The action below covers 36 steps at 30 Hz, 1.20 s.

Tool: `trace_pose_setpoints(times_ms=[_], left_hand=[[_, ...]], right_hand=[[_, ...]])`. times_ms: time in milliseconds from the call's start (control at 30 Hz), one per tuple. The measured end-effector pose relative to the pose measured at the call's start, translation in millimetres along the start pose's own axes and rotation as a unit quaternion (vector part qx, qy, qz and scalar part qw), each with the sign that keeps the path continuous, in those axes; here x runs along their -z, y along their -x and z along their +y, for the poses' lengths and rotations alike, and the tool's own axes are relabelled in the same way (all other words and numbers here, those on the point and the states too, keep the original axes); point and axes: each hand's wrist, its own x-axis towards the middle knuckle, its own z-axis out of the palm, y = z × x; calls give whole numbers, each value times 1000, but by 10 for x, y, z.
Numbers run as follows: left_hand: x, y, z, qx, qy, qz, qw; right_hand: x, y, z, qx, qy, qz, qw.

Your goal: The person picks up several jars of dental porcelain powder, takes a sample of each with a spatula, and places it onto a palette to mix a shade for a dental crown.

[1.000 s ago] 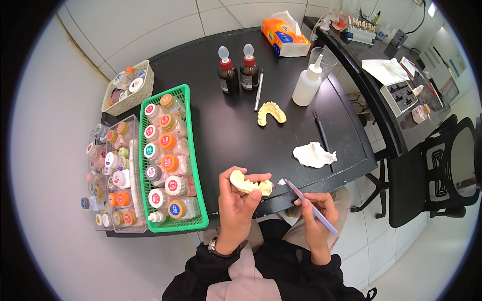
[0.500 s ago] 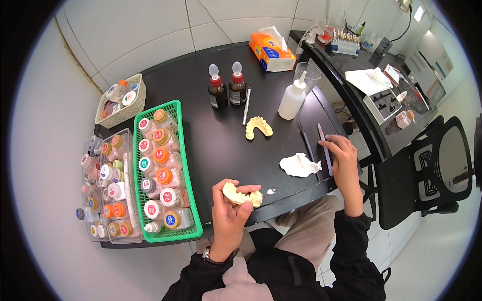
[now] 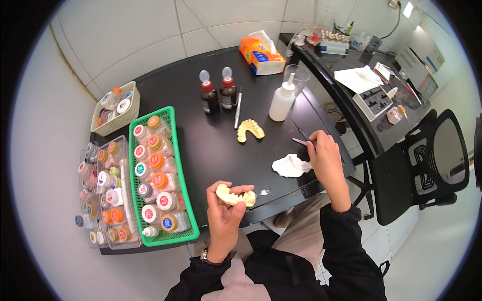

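My left hand (image 3: 223, 228) is closed round a pale yellow plaster dental cast (image 3: 230, 196), holding it just above the table's front edge. Fingers of my right hand (image 3: 326, 158) are closed on a slim tool whose grey, blade-like tip (image 3: 299, 142) points left; the hand hides the rest of it. Beside that tip lies a thin dark pen-like tool (image 3: 299, 129). A crumpled white tissue or cloth (image 3: 291, 166) rests just left of my right hand. Farther back sits a second, horseshoe-shaped yellow cast (image 3: 250, 130), and a slim silver tool (image 3: 238, 110) lies behind it.
Two dark bottles with red collars (image 3: 210, 98), a white squeeze bottle (image 3: 281, 104), a clear cup (image 3: 297, 75) and a tissue pack (image 3: 263, 56) stand behind. Left, a green basket (image 3: 187, 200) and other containers hold jars. A side desk (image 3: 346, 95) and black chair (image 3: 391, 190) stand right.
My right hand has closed on the grey-bladed tool and shifted left toward the white tissue, its tip now turned left. My left hand still holds the cast. The whole view has shifted slightly.
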Motion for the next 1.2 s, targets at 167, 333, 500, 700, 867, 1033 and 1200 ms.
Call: trace_pose_setpoints(times_ms=[167,333,500,700,867,1033,1200], left_hand=[[-23,-5,31,-3,-13,-1,1000],[-31,2,52,-6,3,16,1000],[-23,10,59,2,2,13,1000],[-30,25,39,-2,-3,13,1000],[-23,37,39,-9,-2,6,1000],[-5,33,19,-29,9,-7,1000],[-32,29,28,-33,-15,1,999]], right_hand=[[527,71,-131,-86,-329,50,939],[494,582,-473,-259,-761,165,572],[210,1008,-676,-262,-825,83,494],[186,945,-645,-222,-727,-50,647],[123,987,-562,-272,-727,-26,630],[236,925,-537,-270,-724,16,634],[229,884,-594,-272,-679,19,682]])
